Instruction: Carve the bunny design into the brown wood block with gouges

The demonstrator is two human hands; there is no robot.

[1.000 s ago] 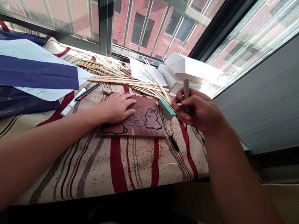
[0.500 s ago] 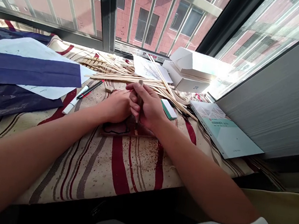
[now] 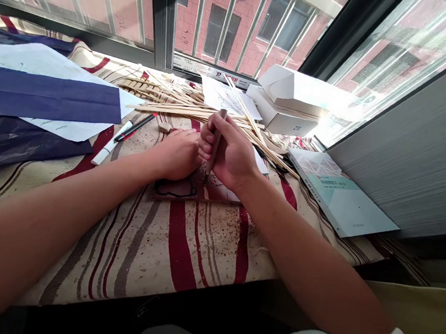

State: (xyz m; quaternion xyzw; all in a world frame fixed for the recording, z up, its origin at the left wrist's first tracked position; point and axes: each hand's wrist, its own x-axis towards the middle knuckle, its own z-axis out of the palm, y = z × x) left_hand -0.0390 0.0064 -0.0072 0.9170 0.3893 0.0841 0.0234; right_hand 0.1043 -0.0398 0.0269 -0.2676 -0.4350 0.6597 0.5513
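Two forearms reach over a striped cloth [image 3: 174,247] flecked with wood shavings. The left hand [image 3: 178,154] lies loosely flat, holding nothing, pressing on a reddish block [image 3: 188,190] with black outlines drawn on it. The right hand [image 3: 230,154], fingers curled tight, grips a carving tool [image 3: 214,139] nearly upright, tip on the block. To the right lies a teal booklet [image 3: 339,195], its print unreadable. Beyond lie wooden strips [image 3: 181,110], then two stacked white boxes [image 3: 287,118], contents hidden, the lower marked "ZTE".
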